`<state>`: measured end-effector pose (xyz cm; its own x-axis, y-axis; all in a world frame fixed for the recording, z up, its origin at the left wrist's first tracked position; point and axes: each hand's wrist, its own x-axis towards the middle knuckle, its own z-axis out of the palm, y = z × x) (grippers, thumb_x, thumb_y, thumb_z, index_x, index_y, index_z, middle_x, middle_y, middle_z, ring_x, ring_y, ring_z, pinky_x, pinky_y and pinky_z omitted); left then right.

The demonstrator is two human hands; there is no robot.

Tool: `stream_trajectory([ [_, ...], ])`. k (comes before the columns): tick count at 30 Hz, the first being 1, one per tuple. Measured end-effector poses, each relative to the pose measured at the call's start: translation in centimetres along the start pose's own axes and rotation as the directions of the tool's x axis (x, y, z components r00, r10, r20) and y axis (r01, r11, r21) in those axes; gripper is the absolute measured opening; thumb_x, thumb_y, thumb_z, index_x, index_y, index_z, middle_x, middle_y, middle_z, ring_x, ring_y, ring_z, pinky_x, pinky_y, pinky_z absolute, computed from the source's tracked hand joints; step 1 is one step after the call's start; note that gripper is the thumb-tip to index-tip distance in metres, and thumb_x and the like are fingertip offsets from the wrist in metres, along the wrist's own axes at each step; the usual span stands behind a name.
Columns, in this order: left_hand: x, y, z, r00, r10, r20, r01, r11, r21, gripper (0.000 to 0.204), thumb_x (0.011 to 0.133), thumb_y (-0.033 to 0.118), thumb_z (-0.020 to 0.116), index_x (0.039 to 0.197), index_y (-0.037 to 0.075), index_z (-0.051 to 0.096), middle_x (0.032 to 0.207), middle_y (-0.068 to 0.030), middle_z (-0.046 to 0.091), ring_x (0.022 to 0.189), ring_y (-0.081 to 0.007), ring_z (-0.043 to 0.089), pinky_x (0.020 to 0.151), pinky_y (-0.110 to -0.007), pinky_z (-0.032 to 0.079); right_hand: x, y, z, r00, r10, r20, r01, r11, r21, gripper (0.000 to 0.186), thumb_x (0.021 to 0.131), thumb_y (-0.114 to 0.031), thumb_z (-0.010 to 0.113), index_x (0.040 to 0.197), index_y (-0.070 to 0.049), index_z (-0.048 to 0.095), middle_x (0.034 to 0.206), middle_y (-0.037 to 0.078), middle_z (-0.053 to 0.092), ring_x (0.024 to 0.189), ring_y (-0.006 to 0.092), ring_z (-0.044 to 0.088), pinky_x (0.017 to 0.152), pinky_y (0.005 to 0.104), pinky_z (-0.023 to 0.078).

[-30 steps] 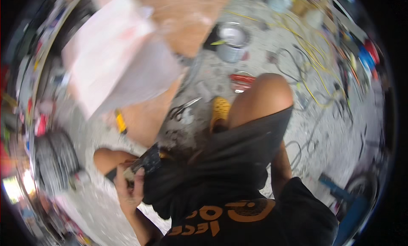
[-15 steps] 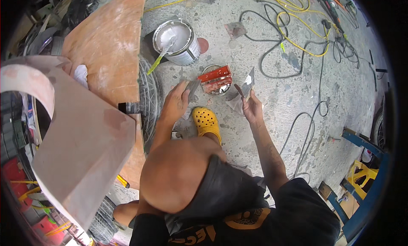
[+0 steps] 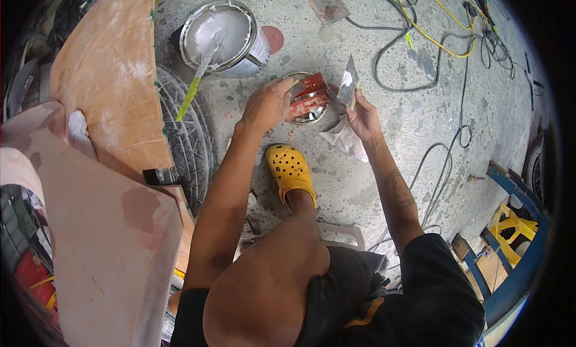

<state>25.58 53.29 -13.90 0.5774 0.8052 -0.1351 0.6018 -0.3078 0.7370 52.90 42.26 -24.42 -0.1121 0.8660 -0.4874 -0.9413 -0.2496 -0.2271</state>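
Observation:
My left hand (image 3: 270,104) is closed on a small dark flat scraper (image 3: 296,89), mostly hidden by the fingers, over a red rack-like piece (image 3: 311,104) that lies across a round metal lid (image 3: 305,119) on the concrete floor. My right hand (image 3: 365,118) grips an upright metal putty knife (image 3: 348,83) with white material on its blade, just right of the lid. Behind my left hand stands an open can of pale grey paste (image 3: 237,44) with a yellow-handled stirrer (image 3: 189,101) in it. A crumpled cloth (image 3: 342,140) lies below my right hand.
A pinkish shaped panel (image 3: 108,245) and a plywood board (image 3: 108,71) fill the left, beside a tire (image 3: 198,155). Black and yellow cords (image 3: 426,83) snake over the concrete at right. A blue metal frame (image 3: 510,191) and yellow plastic object (image 3: 510,230) are at lower right.
The view has swung round toward the can and lid. Both hands have risen from beside my legs and moved forward; my left hand is now over the red piece, the right holds its blade higher.

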Motion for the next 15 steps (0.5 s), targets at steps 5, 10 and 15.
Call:
stream_trajectory([
  [5, 1.4, 0.5, 0.1, 0.995, -0.066, 0.078, 0.056, 0.991, 0.123, 0.024, 0.092, 0.007, 0.054, 0.115, 0.004, 0.059, 0.103, -0.0209, 0.065, 0.097, -0.0435, 0.062, 0.081, -0.051, 0.050, -0.1, 0.8, 1.4, 1.000, 0.010, 0.028, -0.011, 1.000, 0.026, 0.035, 0.102, -0.012, 0.052, 0.136, -0.008, 0.046, 0.126, 0.010, 0.061, 0.104, 0.0225, 0.069, 0.077, 0.0335, 0.065],
  [10, 2.4, 0.8, 0.5, 0.993, -0.042, 0.111, 0.023, 0.986, 0.168, 0.021, 0.092, 0.006, 0.054, 0.112, 0.005, 0.059, 0.103, -0.0200, 0.065, 0.096, -0.0440, 0.062, 0.080, -0.051, 0.050, -0.9, 0.7, -0.7, 0.999, -0.024, 0.038, 0.022, 0.998, 0.053, 0.035, 0.103, -0.012, 0.052, 0.137, -0.008, 0.047, 0.127, 0.010, 0.062, 0.106, 0.0228, 0.069, 0.079, 0.0342, 0.065],
  [15, 2.7, 0.6, 1.4, 0.996, -0.027, 0.083, 0.010, 0.981, 0.193, 0.024, 0.091, 0.006, 0.055, 0.114, 0.006, 0.060, 0.103, -0.0197, 0.065, 0.096, -0.0434, 0.063, 0.079, -0.051, 0.051, -0.8, 1.5, -1.0, 0.997, -0.014, 0.079, 0.010, 0.998, 0.061, 0.034, 0.103, -0.012, 0.052, 0.136, -0.007, 0.048, 0.126, 0.010, 0.062, 0.106, 0.0223, 0.069, 0.080, 0.0351, 0.065],
])
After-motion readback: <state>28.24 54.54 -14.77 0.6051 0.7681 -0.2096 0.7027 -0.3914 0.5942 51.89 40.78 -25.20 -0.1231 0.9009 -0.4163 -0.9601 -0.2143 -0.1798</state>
